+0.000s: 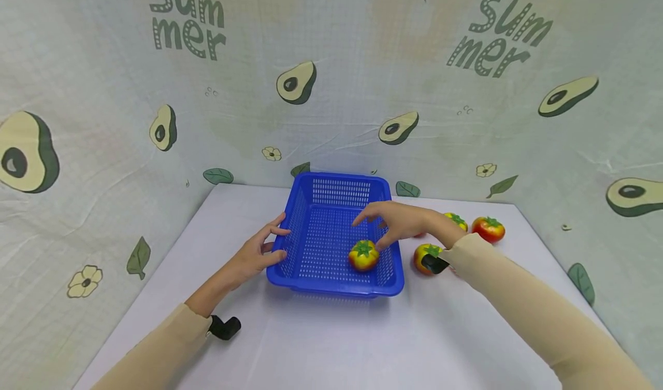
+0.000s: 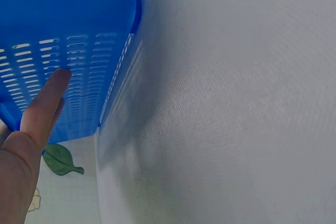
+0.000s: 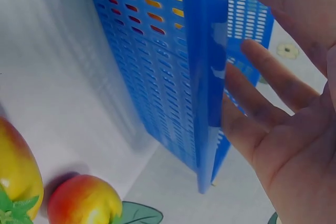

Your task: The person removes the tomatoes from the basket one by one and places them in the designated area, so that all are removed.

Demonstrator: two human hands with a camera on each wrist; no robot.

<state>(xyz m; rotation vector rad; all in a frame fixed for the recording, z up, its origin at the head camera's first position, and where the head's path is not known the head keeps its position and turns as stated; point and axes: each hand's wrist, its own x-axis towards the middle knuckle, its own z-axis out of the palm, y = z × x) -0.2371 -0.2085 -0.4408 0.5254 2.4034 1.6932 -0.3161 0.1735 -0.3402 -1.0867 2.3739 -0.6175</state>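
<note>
A blue plastic basket [image 1: 334,291] with slotted walls sits on the white table. My left hand [image 1: 255,257] holds its left rim, thumb and some fingertips over the edge; the left wrist view shows a finger [image 2: 50,103] along the outer wall. Inside the basket, towards its front right, lies a red-and-yellow tomato [image 1: 364,257] with a green leafy top. Spread and loosely bent, the fingers of my right hand [image 1: 401,220] are over the basket's right side. Its thumb tip is right beside the tomato, with nothing between thumb and fingers.
Right of the basket lie several more tomatoes: one [image 1: 422,256] near my right cuff, one [image 1: 488,229] farther right, one [image 1: 457,220] partly behind the wrist. A printed cloth [image 1: 342,91] hangs behind and beside the table. Black wrist devices [image 1: 225,327] stick out from both cuffs.
</note>
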